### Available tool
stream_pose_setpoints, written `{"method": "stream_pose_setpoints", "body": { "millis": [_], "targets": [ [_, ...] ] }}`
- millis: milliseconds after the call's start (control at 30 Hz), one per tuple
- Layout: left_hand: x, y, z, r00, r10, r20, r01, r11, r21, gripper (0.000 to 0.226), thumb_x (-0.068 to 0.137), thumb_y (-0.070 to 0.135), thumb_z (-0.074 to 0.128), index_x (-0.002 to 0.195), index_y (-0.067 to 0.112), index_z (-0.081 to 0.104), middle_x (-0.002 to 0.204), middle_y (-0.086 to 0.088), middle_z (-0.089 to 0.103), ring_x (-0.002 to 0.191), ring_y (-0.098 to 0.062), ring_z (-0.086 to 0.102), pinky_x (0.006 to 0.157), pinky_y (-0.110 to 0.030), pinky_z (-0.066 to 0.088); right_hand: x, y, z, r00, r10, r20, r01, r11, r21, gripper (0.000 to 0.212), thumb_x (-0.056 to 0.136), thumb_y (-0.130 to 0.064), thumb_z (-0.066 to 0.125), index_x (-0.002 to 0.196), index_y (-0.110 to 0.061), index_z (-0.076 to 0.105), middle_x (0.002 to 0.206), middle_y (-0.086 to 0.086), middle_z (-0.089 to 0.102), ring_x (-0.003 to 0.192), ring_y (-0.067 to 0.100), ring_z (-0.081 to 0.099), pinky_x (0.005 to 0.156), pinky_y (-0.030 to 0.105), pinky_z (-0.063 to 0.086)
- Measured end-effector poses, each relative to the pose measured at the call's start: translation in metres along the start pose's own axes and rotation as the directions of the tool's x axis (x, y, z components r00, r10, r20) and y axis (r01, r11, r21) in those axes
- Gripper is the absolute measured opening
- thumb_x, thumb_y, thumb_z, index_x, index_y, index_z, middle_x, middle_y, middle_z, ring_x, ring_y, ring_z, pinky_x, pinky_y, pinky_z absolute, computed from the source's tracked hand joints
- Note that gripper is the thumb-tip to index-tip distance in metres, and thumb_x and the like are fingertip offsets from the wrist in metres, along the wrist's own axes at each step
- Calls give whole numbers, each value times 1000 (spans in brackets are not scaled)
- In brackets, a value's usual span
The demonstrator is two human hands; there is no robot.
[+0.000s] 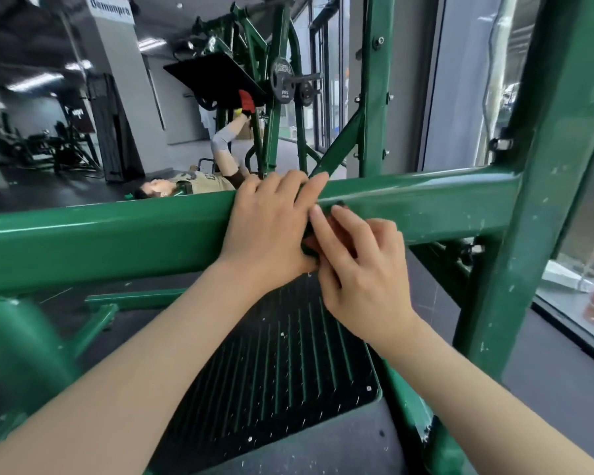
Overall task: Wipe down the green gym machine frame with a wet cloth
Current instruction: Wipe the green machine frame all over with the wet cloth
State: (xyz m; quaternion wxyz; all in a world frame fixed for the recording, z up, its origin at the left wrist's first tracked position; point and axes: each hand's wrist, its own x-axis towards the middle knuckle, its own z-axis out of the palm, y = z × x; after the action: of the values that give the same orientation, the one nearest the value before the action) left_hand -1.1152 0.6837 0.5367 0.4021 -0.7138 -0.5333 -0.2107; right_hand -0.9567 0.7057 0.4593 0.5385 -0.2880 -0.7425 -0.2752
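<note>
The green machine frame fills the view, with a thick horizontal bar running across the middle. My left hand lies over the top of this bar with its fingers draped on the far side. A dark cloth is bunched between my two hands against the bar, and only small folds of it show. My right hand sits just right of the left, with its fingertips pinching the cloth on the bar's front face. Most of the cloth is hidden under the hands.
A green upright post joins the bar at the right. Below the hands slopes a black ribbed footplate. Behind the bar a person lies under a leg press with weight plates. Glass panels stand at the right.
</note>
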Motion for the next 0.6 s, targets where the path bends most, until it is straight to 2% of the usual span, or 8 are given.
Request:
{"method": "stream_pose_setpoints", "body": {
  "millis": [100,167,233,300,367,433,600],
  "targets": [
    [-1,1,1,999,-20,-27,20,1000,7,100,65,71,69,149,20,48,131,-1,60,115,-27,58,97,-43,42,-10,10,-2,999,-7,54,7,1000,0,49,102,-10,47,150,-12,55,146,19,54,103,46,52,80,57,49],
    [-1,2,1,999,-30,-13,31,999,12,101,65,75,65,148,20,48,129,0,60,114,-26,58,96,-43,41,-11,8,-2,999,-6,54,7,1000,-14,48,102,-5,43,149,-9,56,145,22,54,106,44,50,82,55,50],
    [0,3,0,999,-46,-13,46,999,17,102,63,77,61,147,21,49,126,0,60,111,-26,58,94,-43,41,-6,8,-10,1000,21,-3,-21,1000,-13,51,99,1,44,147,-8,58,143,17,51,102,38,44,76,48,53],
    [0,4,-1,998,-55,3,55,998,26,105,61,78,66,147,21,48,125,1,59,109,-26,57,95,-44,40,4,24,-23,981,119,-152,-129,990,-58,55,94,5,48,146,-10,59,138,12,47,100,34,41,70,41,49],
    [1,5,0,998,-61,28,60,997,50,108,60,79,71,148,23,46,127,2,57,111,-25,55,98,-43,39,16,48,-33,942,191,-275,-226,969,-102,63,89,6,51,151,-8,52,137,13,51,101,35,43,74,39,45],
    [1,6,0,997,-64,34,62,997,55,108,60,79,72,149,23,46,128,3,57,113,-25,54,100,-43,39,16,59,-32,963,150,-225,-178,978,-110,67,89,7,53,154,0,42,136,20,58,99,38,51,82,44,43],
    [1,8,-1,997,-71,7,70,996,53,104,60,79,69,145,23,49,123,2,58,111,-26,56,97,-42,37,0,37,-9,974,170,-150,-143,973,179,58,88,0,72,141,-2,48,143,10,55,110,32,51,94,46,48]
  ]
}}
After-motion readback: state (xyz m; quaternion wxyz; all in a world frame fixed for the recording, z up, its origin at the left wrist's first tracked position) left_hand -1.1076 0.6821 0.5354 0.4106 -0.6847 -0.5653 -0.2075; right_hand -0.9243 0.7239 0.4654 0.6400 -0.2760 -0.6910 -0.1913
